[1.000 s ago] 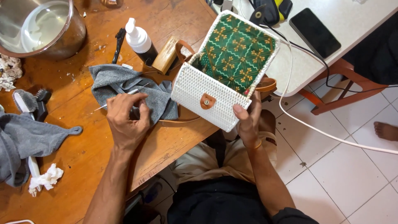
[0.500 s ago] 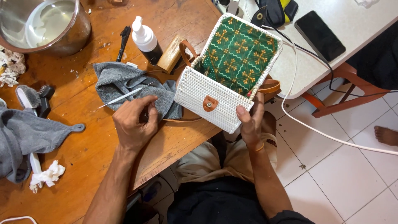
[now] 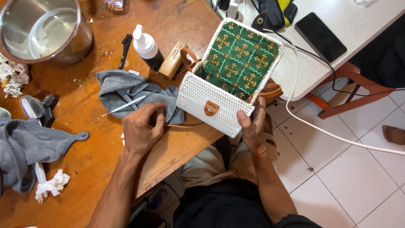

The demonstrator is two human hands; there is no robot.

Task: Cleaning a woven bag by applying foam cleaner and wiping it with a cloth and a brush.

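Observation:
My right hand point(image 3: 252, 126) grips the near corner of a white woven box bag point(image 3: 213, 95) held over the table's edge. Its lid stands open and shows a green patterned lining point(image 3: 241, 59); a brown leather tab point(image 3: 210, 108) sits on the front and a brown strap point(image 3: 270, 89) hangs behind. My left hand point(image 3: 142, 128) rests on the wooden table point(image 3: 97, 164) and pinches a thin white stick point(image 3: 126, 104) that points left across a grey cloth point(image 3: 122, 88).
A steel pot point(image 3: 42, 29) stands at the back left. A white-capped dark bottle point(image 3: 145, 46), a wooden block point(image 3: 172, 61), a black brush point(image 3: 46, 107), another grey cloth point(image 3: 25, 147) and crumpled tissue point(image 3: 52, 185) lie around. A phone point(image 3: 320, 37) and a white cable point(image 3: 337, 135) are right.
My left hand has turned the thin stick so it lies flatter across the grey cloth. The bag has stayed in my right hand, its lid open.

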